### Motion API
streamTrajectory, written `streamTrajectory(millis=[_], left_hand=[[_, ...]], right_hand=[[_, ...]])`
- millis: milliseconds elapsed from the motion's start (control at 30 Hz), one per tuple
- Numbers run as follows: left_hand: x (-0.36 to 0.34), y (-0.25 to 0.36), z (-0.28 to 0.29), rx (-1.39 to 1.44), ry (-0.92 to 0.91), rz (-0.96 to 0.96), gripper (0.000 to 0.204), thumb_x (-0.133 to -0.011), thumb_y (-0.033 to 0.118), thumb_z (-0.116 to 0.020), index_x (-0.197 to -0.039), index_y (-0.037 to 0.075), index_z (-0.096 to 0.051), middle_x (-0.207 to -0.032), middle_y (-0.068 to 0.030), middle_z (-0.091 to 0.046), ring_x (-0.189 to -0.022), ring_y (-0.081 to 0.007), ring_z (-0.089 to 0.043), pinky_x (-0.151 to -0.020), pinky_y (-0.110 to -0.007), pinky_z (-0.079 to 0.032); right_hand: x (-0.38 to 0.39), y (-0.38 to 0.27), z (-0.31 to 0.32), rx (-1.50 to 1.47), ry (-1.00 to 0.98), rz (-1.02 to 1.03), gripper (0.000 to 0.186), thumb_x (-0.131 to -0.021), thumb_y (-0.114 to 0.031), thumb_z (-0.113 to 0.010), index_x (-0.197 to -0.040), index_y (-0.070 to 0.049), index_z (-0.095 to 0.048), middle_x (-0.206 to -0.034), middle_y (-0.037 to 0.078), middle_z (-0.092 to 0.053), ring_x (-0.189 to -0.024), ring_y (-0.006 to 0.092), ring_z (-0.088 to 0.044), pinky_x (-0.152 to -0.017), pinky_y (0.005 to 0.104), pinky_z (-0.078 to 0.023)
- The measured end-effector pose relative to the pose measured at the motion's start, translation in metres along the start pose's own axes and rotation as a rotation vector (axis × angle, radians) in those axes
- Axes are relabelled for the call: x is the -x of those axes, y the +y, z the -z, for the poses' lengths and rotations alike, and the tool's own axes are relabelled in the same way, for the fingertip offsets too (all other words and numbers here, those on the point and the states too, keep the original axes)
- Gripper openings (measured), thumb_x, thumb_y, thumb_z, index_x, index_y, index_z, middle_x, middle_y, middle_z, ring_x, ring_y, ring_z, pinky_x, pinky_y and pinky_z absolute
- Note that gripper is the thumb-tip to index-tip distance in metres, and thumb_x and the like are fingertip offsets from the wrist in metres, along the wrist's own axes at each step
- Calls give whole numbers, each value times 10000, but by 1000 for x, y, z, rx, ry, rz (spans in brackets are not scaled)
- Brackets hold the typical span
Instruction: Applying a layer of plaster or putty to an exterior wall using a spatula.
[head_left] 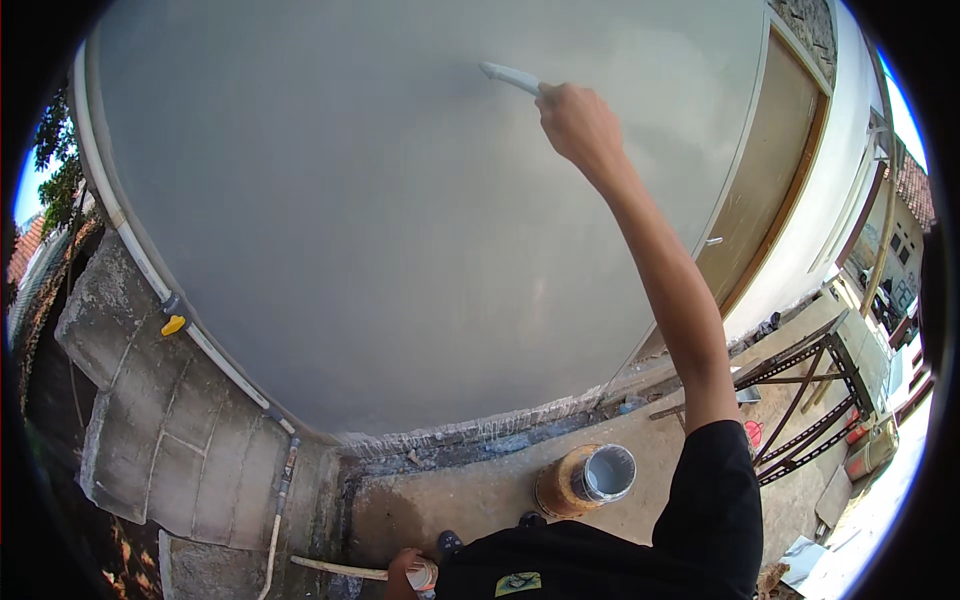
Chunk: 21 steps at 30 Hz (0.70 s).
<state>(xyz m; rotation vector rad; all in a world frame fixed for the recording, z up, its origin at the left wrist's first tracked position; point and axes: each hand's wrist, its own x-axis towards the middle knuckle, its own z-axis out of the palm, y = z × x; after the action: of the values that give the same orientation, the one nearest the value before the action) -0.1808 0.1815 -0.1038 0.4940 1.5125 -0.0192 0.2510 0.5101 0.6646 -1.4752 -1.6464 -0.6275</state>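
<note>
One bare right hand (582,124), mine, wraps its fingers round a slim, pale, paint-coated tool (511,77) at the far, smooth grey wall (400,220); my left hand's (403,570) grip, near left, I cannot tell. A round, grey-smeared bucket (583,484) stands near right.

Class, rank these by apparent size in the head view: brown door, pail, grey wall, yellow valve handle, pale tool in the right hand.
Largest first:
1. Grey wall
2. Brown door
3. Pail
4. Pale tool
5. Yellow valve handle

Exterior, lit by daylight.
A block wall (190,440) stood left of the concrete floor (440,495), a brown door (765,170) right.
</note>
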Motion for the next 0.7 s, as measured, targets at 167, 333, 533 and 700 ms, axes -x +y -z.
streamTrajectory(millis=[167, 333, 533, 700], left_hand=[[11, -5, 32, 68, 35, -39, 383, -882, 297, -460, -1198, 80, -475, -1084, -121, -611, -945, -264, -602, -824, -411, -461], [20, 11, 50, 91, 117, -47, 394, -890, 285, -442, -1221, 71, -455, -1095, -143, -605, -946, -267, -599, -823, -400, -461], [18, 5, 67, 59, 40, -76, 410, -888, 298, -445, -1228, 68, -445, -1099, -153, -604, -933, -271, -603, -807, -401, -464], [7, -10, 77, -46, -17, -38, 404, -872, 288, -461, -1213, 70, -464, -1073, -137, -623, -905, -269, -613, -773, -403, -472]], right_hand=[[-95, -59, 23, 217, 84, 68, 255, -851, -96, -473, -610, -14, -496, -541, 66, -502, -414, 163, -461, -341, 303, -357], [-118, -76, 9, 284, 133, 123, 211, -826, -57, -464, -715, 57, -603, -671, 180, -619, -552, 261, -603, -457, 387, -449], [-55, -52, -51, 276, 83, 61, 191, -827, -134, -456, -907, -3, -569, -785, 206, -619, -695, 384, -605, -603, 475, -477], [45, -57, -99, 320, -109, -25, 390, -755, -21, -492, -1132, 82, -509, -664, 165, -619, -616, 290, -631, -501, 393, -497]])
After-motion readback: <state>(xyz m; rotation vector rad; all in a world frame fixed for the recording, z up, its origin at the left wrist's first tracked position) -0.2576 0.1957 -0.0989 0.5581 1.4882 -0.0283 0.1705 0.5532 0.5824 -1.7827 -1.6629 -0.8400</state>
